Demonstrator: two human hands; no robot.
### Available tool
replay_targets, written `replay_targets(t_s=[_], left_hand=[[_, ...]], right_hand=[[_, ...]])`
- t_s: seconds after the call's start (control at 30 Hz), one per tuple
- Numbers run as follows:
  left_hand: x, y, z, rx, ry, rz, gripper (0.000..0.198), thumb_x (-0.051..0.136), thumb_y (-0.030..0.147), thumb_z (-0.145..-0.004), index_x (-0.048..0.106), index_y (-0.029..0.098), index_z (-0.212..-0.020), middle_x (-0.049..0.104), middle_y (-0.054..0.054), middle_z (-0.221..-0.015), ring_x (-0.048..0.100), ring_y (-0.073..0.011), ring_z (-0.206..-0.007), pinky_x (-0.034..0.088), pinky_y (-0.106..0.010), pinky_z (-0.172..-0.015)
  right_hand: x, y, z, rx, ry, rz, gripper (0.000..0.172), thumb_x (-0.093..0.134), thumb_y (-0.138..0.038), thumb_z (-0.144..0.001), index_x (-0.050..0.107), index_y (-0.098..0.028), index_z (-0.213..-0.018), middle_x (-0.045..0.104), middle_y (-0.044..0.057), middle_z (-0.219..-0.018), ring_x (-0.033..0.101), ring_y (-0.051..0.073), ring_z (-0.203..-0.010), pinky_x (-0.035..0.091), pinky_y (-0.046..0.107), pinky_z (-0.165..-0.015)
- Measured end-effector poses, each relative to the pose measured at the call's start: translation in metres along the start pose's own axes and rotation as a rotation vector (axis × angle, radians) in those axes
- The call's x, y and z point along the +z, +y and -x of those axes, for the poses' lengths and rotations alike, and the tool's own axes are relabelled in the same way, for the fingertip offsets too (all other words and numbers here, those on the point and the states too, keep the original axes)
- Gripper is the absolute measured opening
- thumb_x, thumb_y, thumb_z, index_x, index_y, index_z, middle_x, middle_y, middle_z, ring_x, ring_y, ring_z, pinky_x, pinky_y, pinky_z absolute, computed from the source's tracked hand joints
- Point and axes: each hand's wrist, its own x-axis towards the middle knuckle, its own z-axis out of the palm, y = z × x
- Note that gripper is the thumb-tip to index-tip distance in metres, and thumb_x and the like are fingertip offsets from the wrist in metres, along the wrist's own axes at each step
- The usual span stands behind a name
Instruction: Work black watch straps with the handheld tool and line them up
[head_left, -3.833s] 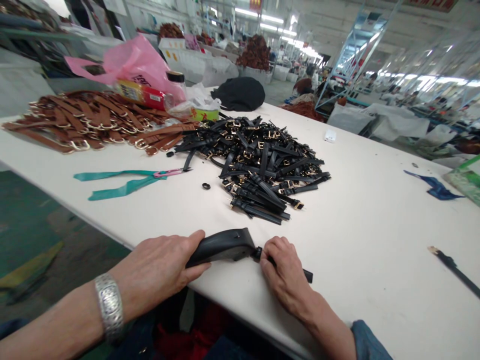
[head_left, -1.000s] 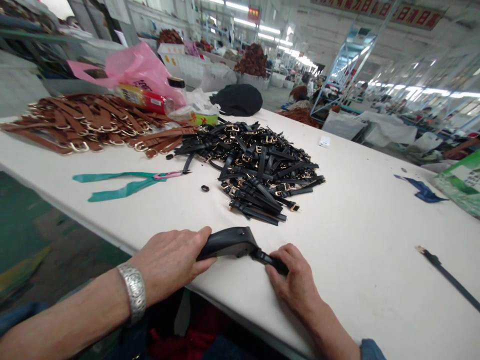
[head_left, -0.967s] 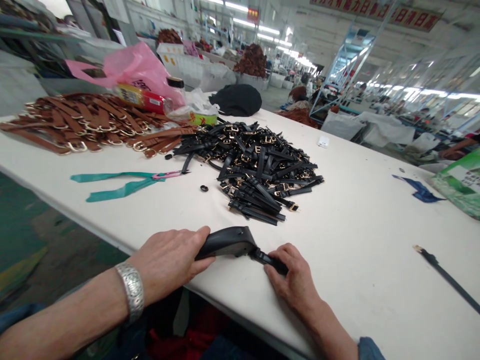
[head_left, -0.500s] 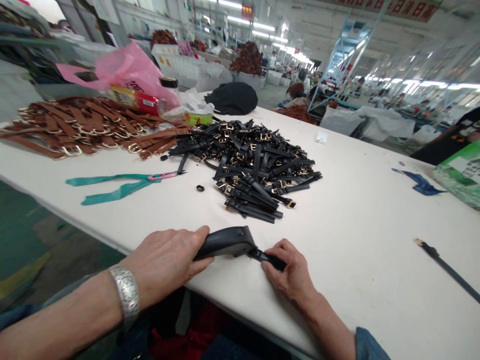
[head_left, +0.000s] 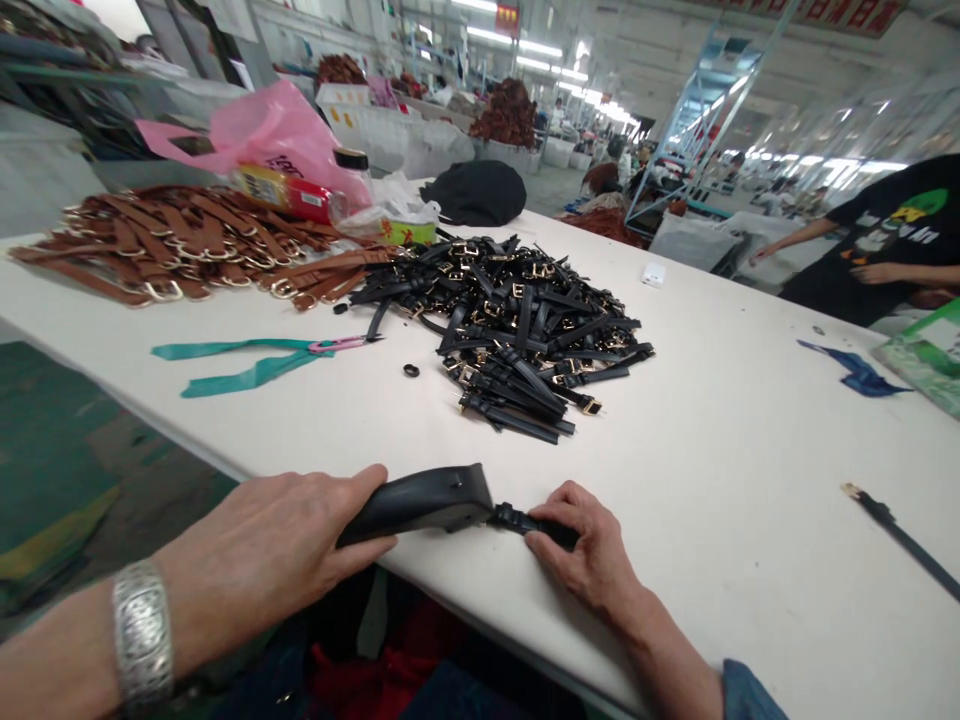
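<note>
Left grip (head_left: pixel 277 540): we have it closed around a black handheld tool (head_left: pixel 420 503). Right grip (head_left: pixel 585 550): pinched shut on a black strap (head_left: pixel 513 517), end at the tool's front, over the surface (head_left: pixel 705 470); best we hold it straight, steady.

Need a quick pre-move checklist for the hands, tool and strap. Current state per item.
1. Left hand gripping the black handheld tool: ok.
2. Right hand holding the short black strap: ok.
3. Right-hand fingers apart from the tool's end: ok, a stretch of strap shows between.
4. Tool's end touching the strap: cannot tell, they meet or nearly meet.
5. Black strap pile apart from both hands: ok, it lies beyond them on the table.
6. Co-worker away from the tool: ok, at the table's far right.
</note>
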Motion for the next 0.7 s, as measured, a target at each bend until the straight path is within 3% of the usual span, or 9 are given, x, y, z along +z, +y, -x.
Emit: replay_targets(t_s=[0.13,0.33,0.47,0.6,0.7], left_hand=[[-0.001,0.015,0.003,0.029,-0.011,0.001,0.028,0.052,0.044,-0.102,0.072,0.029,-0.115,0.088,-0.015,-0.098,0.086,-0.0437,-0.094,0.060,-0.051,-0.078],[-0.009,0.039,-0.017,-0.017,-0.019,-0.067,0.036,0.052,0.045,-0.104,0.071,0.022,-0.125,0.089,-0.019,-0.102,0.086,-0.0435,-0.098,0.063,-0.050,-0.082],[-0.006,0.023,-0.016,-0.045,-0.006,-0.074,0.042,0.051,0.052,-0.103,0.072,0.024,-0.124,0.089,-0.019,-0.102,0.086,-0.0434,-0.100,0.063,-0.050,-0.084],[0.002,0.001,0.004,-0.055,0.002,-0.067,0.030,0.052,0.049,-0.101,0.073,0.031,-0.114,0.089,-0.014,-0.096,0.086,-0.0397,-0.094,0.061,-0.048,-0.079],[0.006,0.006,0.015,-0.022,-0.030,-0.045,0.029,0.048,0.044,-0.104,0.071,0.033,-0.115,0.089,-0.013,-0.102,0.087,-0.0397,-0.098,0.062,-0.049,-0.083]], right_hand=[[-0.002,-0.001,0.000,-0.003,-0.031,0.006,0.018,0.080,-0.017,-0.086,0.091,-0.028,-0.097,0.076,0.003,-0.086,0.075,0.022,-0.081,0.057,0.033,-0.073],[0.000,0.001,0.001,0.002,-0.025,0.014,0.017,0.079,-0.020,-0.087,0.090,-0.027,-0.098,0.076,0.004,-0.085,0.074,0.022,-0.080,0.057,0.033,-0.072],[0.000,0.001,0.002,-0.017,-0.020,0.005,0.018,0.079,-0.019,-0.087,0.090,-0.026,-0.098,0.074,0.004,-0.085,0.074,0.022,-0.079,0.057,0.033,-0.072],[0.000,-0.001,0.001,-0.014,-0.001,-0.004,0.017,0.077,-0.018,-0.087,0.090,-0.026,-0.095,0.074,0.004,-0.084,0.073,0.022,-0.078,0.056,0.033,-0.071],[0.000,-0.002,0.000,-0.018,-0.004,-0.008,0.016,0.078,-0.018,-0.086,0.090,-0.025,-0.094,0.073,0.003,-0.083,0.073,0.022,-0.077,0.055,0.033,-0.070]])
